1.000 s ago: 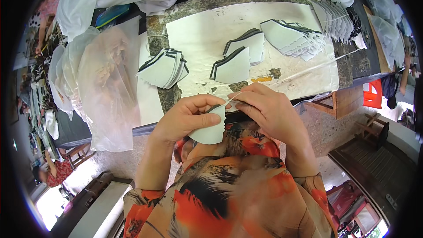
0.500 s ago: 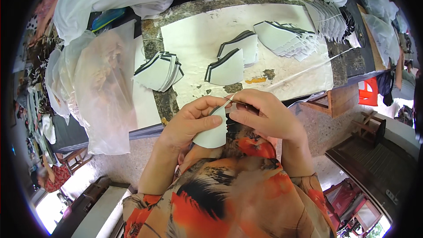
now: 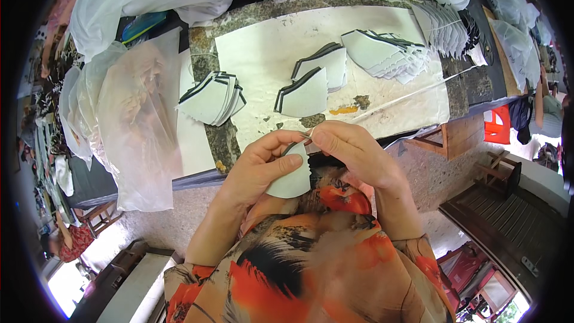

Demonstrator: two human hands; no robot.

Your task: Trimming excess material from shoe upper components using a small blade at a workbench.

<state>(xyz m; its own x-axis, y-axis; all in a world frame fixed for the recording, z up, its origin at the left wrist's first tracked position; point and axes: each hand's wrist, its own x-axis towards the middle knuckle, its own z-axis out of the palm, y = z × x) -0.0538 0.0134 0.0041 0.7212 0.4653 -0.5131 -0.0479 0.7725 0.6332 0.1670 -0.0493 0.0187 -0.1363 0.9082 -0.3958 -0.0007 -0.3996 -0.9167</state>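
Note:
My left hand [image 3: 268,164] grips a fan-shaped white panel [image 3: 291,174] with a notched right side and a dark upper edge, thumb flat on its face. At the panel's top corner, my right hand [image 3: 351,151] is closed in a pinch, its thumb and forefinger meeting my left fingertips. A thin pale end shows between those fingertips, largely hidden. One thin white strip [image 3: 412,97] runs from behind my right hand across the table to the far right. Just beyond my hands lies a small stack of similar panels [image 3: 304,97].
More panel stacks lie at left [image 3: 213,100], behind [image 3: 329,67] and at right [image 3: 382,54]. A tied bundle of panels [image 3: 440,30] sits far right. Plastic bags [image 3: 140,119] cover the left and back of the table. A wooden stool [image 3: 436,140] stands below the table edge.
My right hand has turned, bringing its thumb up to the panel's corner. The thin dark tool seen at its fingers is now out of sight. The panel has tilted slightly.

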